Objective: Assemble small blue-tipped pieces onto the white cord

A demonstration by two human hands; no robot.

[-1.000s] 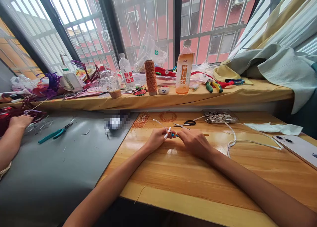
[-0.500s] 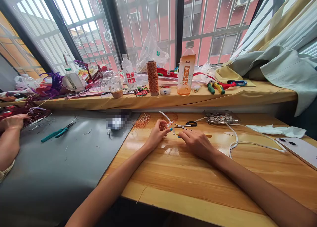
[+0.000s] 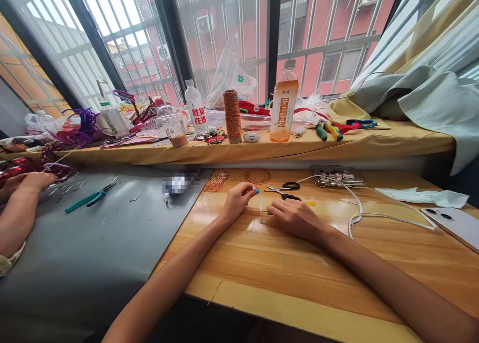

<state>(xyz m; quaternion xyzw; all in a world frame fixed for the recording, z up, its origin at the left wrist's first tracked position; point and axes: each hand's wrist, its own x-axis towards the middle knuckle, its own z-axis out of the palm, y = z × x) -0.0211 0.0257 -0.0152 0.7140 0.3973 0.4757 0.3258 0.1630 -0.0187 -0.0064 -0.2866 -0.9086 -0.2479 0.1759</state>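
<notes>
My left hand (image 3: 239, 200) pinches a short piece of white cord (image 3: 261, 202), whose loose end hangs down over the wooden table. Just to the right, my right hand (image 3: 294, 215) is closed in a pinch near that end; what sits between its fingertips is too small to make out. A yellow stick tip (image 3: 310, 203) shows beyond the right knuckles. Black-handled scissors (image 3: 291, 185) lie behind my right hand, their blades pointing left. A coil of copper wire (image 3: 257, 176) rests behind my left hand.
A clear tray of small pieces (image 3: 337, 177), long white cord (image 3: 359, 208), a tissue (image 3: 422, 197) and a phone (image 3: 454, 225) are on the right. At left, teal pliers (image 3: 90, 199) lie on a grey mat near another person's hands (image 3: 35, 183). Bottles and a copper spool (image 3: 232, 117) line the sill.
The white cord's upper end no longer sticks up above my left hand; a length now hangs below the fingertips. The view has shifted slightly, and the other person's hand has moved right.
</notes>
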